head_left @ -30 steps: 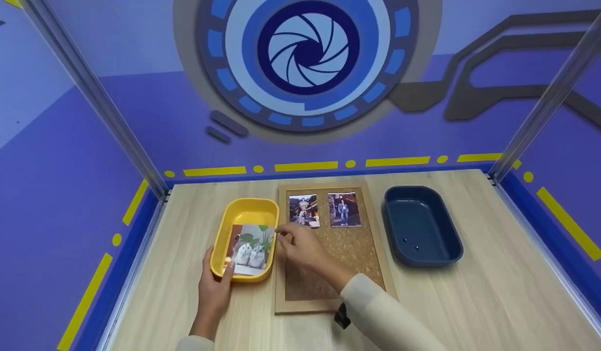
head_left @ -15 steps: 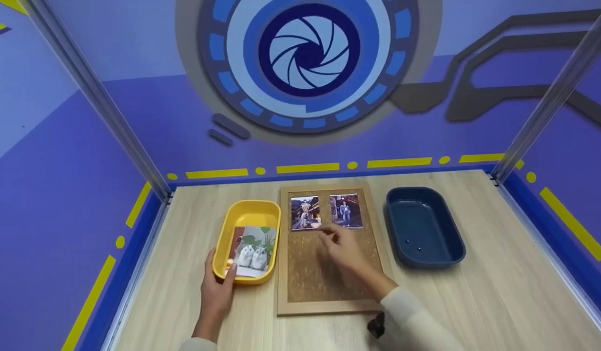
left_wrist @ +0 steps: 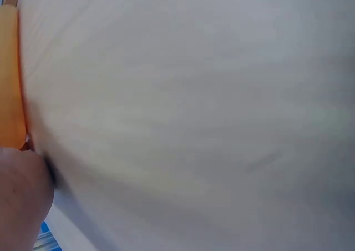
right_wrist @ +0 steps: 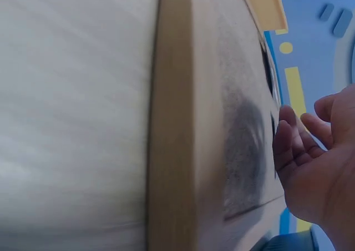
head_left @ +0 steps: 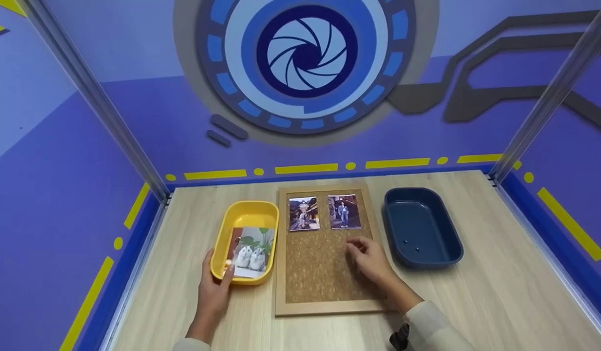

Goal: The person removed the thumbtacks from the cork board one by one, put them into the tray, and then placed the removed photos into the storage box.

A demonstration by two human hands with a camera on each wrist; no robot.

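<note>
My left hand (head_left: 215, 287) holds the near left corner of a yellow plastic tray (head_left: 251, 207), thumb over the rim. A photo print (head_left: 251, 256) of two small white animals under green leaves lies inside it. My right hand (head_left: 371, 258) hovers over the right half of a cork board (head_left: 315, 273) with a wooden frame. Its fingers (right_wrist: 284, 140) are loosely bent, with nothing visible between them and the thumb. Two prints lie side by side on the board's upper part: a left photo (head_left: 304, 213) and a right photo (head_left: 344, 211), each of a standing person.
To the right of the board stands a dark blue tray (head_left: 422, 224) with two small shiny round pieces (head_left: 411, 245) near its front. A black device (head_left: 400, 337) sits at the right wrist. A purple wall (head_left: 149, 122) rises behind the wooden table (head_left: 505, 292).
My right hand has moved from the yellow tray's right rim across the cork board to its right side. The left hand, the tray and the photos have stayed where they were.
</note>
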